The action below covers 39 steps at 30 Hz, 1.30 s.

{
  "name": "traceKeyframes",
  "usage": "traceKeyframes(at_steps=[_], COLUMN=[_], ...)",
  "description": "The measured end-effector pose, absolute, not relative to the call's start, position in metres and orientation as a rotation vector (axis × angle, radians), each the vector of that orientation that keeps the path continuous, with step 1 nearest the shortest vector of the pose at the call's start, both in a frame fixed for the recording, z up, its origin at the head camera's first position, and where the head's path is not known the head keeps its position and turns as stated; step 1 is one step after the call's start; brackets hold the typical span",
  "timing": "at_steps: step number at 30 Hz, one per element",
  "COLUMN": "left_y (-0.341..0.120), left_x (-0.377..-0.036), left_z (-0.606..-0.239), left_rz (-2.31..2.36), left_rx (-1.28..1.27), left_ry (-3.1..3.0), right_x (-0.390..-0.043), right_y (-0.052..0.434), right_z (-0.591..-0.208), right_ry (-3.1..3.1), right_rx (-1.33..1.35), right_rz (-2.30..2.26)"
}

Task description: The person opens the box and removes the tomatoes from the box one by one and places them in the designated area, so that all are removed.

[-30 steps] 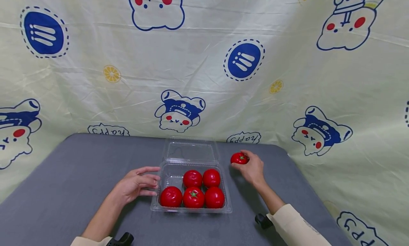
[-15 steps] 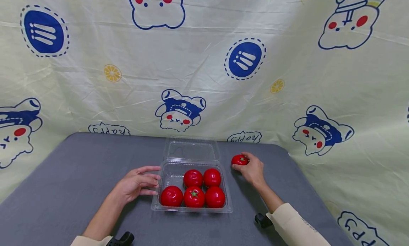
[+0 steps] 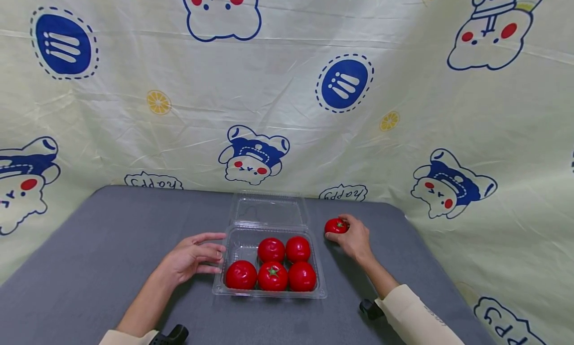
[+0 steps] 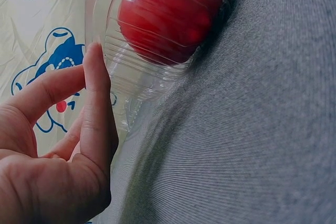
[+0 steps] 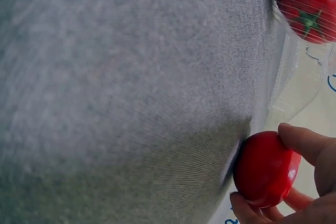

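While my left hand (image 3: 190, 259) rests loose-fingered against the box (image 3: 219, 280), my right hand (image 3: 354, 238) grips a tomato (image 3: 336, 226) on the table (image 3: 89, 250).

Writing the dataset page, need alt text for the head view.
A person's right hand grips a red tomato on a grey table, beside an open clear clamshell box holding five tomatoes. The left hand touches the box's left edge; a cartoon-print cloth hangs behind.

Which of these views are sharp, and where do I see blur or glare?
Head view: sharp, evenly lit, edges bent by the wide lens. Left wrist view: the left hand is soft; glare on the clear plastic box. Right wrist view: grey cloth blurred, tomato shiny.
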State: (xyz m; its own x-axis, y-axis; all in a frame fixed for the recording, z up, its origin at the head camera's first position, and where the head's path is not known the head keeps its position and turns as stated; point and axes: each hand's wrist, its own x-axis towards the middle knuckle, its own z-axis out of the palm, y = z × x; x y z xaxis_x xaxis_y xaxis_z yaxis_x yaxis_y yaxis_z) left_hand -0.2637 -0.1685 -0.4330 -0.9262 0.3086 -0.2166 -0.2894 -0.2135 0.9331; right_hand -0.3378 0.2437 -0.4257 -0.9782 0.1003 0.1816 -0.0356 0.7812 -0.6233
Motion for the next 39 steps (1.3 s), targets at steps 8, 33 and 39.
traceKeyframes(at_steps=[8, 33, 39], left_y=[-0.1688, -0.1692, -0.1691], left_x=[-0.2632, -0.2635, -0.2640], left_z=[-0.4319, -0.4325, -0.4329], left_rz=[2.184, 2.185, 2.184], left_rx=[0.027, 0.004, 0.019], left_ry=[1.668, 1.678, 1.672], right_x=[-0.3371, -0.3378, -0.3379], right_y=[0.2469, 0.2472, 0.2498], right_z=[-0.4260, -0.4216, -0.4198], right_ry=[-2.785, -2.804, -2.827], right_rx=[-0.027, -0.009, -0.015], right_rz=[0.948, 0.897, 0.871])
